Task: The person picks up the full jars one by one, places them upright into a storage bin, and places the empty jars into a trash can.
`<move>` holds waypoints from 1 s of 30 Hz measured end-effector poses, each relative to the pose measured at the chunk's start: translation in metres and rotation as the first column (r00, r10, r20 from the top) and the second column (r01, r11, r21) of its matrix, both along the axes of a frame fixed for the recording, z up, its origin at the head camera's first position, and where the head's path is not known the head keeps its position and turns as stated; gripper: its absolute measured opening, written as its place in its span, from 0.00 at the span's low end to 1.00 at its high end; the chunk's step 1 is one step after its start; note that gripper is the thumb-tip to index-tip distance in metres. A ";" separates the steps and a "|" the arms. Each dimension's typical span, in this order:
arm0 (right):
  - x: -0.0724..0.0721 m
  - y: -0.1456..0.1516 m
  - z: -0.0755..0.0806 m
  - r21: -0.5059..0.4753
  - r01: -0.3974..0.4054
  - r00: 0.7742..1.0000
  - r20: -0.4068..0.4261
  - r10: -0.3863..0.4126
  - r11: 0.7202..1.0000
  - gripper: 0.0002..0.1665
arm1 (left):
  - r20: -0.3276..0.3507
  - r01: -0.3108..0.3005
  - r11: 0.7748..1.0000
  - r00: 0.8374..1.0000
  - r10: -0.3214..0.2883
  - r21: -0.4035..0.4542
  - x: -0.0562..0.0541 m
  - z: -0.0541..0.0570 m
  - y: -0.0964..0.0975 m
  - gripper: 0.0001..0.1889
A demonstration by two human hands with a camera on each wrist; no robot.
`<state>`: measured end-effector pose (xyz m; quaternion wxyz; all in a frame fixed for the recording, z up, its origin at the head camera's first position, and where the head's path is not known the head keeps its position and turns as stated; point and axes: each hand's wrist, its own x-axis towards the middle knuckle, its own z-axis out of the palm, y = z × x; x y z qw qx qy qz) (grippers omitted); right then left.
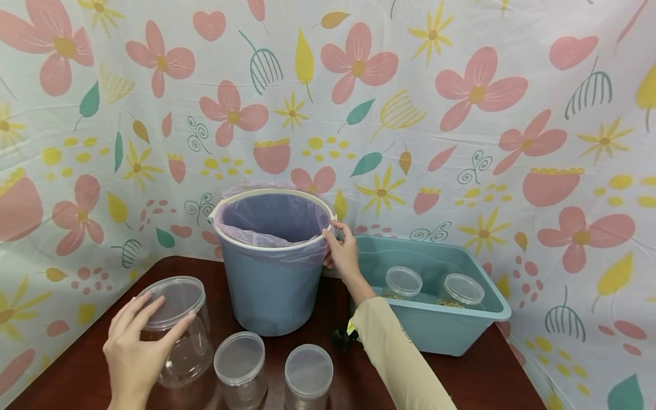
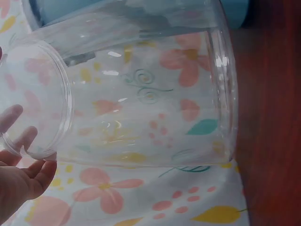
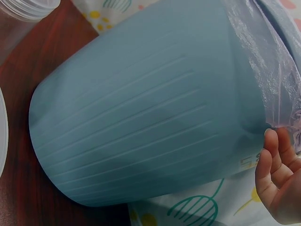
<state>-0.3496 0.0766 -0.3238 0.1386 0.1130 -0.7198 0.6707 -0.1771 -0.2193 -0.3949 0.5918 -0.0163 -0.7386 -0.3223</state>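
At the front left of the table, my left hand grips a large clear plastic jar by its lid, thumb on one side and fingers on the other. Through the jar's wall in the left wrist view I see the patterned cloth behind, with nothing inside. My right hand pinches the right side of the white rim ring of a blue-grey trash bin. A thin pinkish-purple bag lines the bin and folds over its rim. In the right wrist view, the right fingertips are at the bag's edge.
Two smaller lidded clear jars stand in front of the bin. To the right, a teal basin holds two lidded jars with small grainy contents. A small black object lies between. Flower-printed cloth hangs behind.
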 end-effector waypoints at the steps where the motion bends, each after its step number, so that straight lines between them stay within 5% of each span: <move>1: 0.000 0.000 0.000 0.001 0.000 1.000 0.002 0.000 1.000 0.24 | -0.010 0.001 1.000 1.000 -0.001 -0.009 0.005 0.011 0.005 0.31; 5: 0.001 0.001 0.000 0.009 0.001 1.000 0.006 -0.001 1.000 0.23 | -0.086 0.014 1.000 0.996 -0.014 0.002 0.007 0.031 0.009 0.36; 17: 0.002 0.002 0.003 0.004 -0.004 1.000 0.029 0.004 1.000 0.24 | -0.147 0.041 0.997 0.988 -0.049 -0.062 0.000 0.067 0.005 0.37; 20: 0.013 -0.001 0.011 0.007 -0.003 1.000 0.026 0.003 1.000 0.22 | -0.157 0.038 0.996 0.986 -0.049 -0.075 -0.002 0.076 0.004 0.37; 30: 0.001 -0.001 -0.001 0.022 0.017 1.000 -0.005 -0.017 1.000 0.24 | -0.193 0.017 0.997 0.981 -0.030 -0.069 -0.006 0.110 0.004 0.35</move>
